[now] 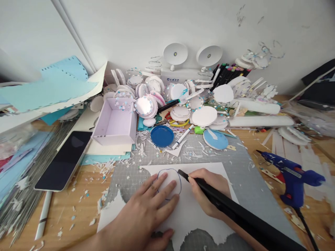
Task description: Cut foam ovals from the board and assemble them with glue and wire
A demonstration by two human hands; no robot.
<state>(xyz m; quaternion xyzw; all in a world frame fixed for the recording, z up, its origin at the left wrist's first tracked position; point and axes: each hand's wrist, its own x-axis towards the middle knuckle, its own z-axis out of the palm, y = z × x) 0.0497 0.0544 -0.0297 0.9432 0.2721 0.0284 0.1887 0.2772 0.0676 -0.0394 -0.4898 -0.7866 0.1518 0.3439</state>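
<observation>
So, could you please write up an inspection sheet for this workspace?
Surface: grey gridded cutting mat on a wooden table.
Work things: white sheet with scalloped cut-outs and a rounded blue outline; long black pen-shaped tool, tip near the outline; contact unclear.
Clutter: white scraps, open lilac box, black-screened phone, dark-blue round disc, heaped white round pieces.
Hands: left hand spread on the sheet, partly covering the outline; right hand grips the tool.
Cables: black cable from the blue glue gun, leaving view; plug unseen.
Surroundings: white wall, white twin-lamp fixture.
</observation>
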